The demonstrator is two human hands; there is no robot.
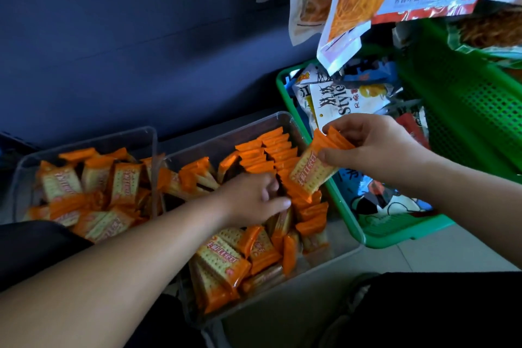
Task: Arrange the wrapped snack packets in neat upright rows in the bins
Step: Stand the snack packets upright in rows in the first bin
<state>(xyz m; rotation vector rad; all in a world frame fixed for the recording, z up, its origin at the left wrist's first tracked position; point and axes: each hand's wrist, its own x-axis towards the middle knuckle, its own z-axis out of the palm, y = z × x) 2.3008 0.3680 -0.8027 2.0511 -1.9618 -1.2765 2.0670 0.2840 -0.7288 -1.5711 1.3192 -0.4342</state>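
Observation:
Two clear plastic bins sit side by side. The right bin (285, 116) holds an upright row of orange cracker packets (271, 150) along its far right side and loose packets (223, 265) at the near end. The left bin (84, 141) holds a jumble of the same packets. My left hand (254, 198) reaches into the right bin, fingers pressed among the packets beside the row; whether it grips one is hidden. My right hand (375, 144) holds a small stack of packets (316, 167) above the bin's right edge.
A green basket (347, 223) of mixed snack bags stands right of the clear bins. A taller green mesh basket (466, 110) rises behind it. Large orange snack bags (347, 0) hang overhead at top right. A dark blue wall runs behind the bins.

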